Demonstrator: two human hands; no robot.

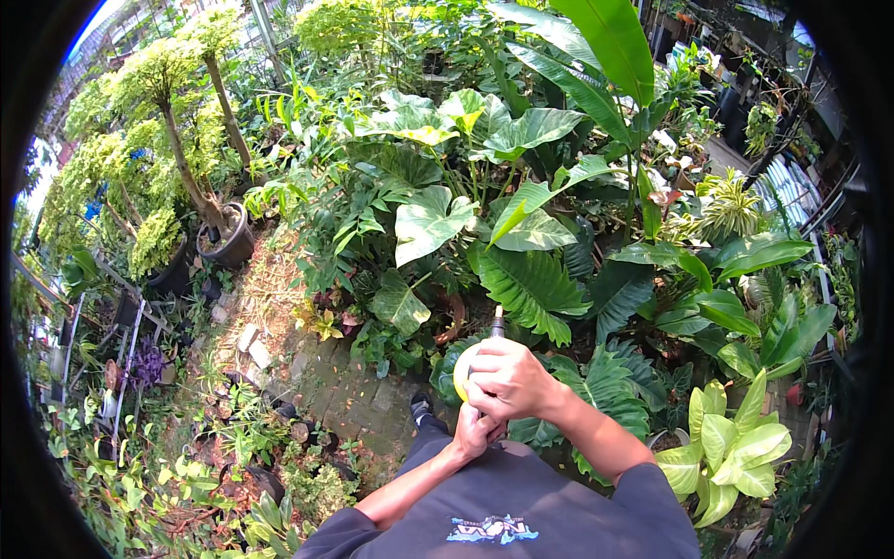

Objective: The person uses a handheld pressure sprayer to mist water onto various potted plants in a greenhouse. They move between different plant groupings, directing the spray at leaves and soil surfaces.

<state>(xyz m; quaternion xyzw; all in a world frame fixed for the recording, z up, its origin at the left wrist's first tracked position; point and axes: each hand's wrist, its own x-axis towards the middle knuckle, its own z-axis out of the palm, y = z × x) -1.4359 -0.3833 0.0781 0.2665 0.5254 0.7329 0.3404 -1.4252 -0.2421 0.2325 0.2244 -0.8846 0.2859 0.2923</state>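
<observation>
In front of my chest both hands are closed around what looks like a hand sprayer, with a rounded yellow body [461, 374] and a dark nozzle [497, 326] with a brass-coloured tip. My right hand [510, 380] wraps its upper part, and the nozzle sticks out past the knuckles toward the plants. Just below, my left hand [477, 432] is closed against the lower part. Most of the sprayer is hidden by my fingers. Beyond the nozzle grows a large ribbed green leaf [535, 287], apart from the tip.
Broad variegated leaves [433, 224] fill the bed ahead. A brick path [372, 410] runs at left, with pale blocks [253, 345] on it. Potted small trees stand farther left, one in a black pot [226, 238]. A yellow-green plant [726, 447] grows at right.
</observation>
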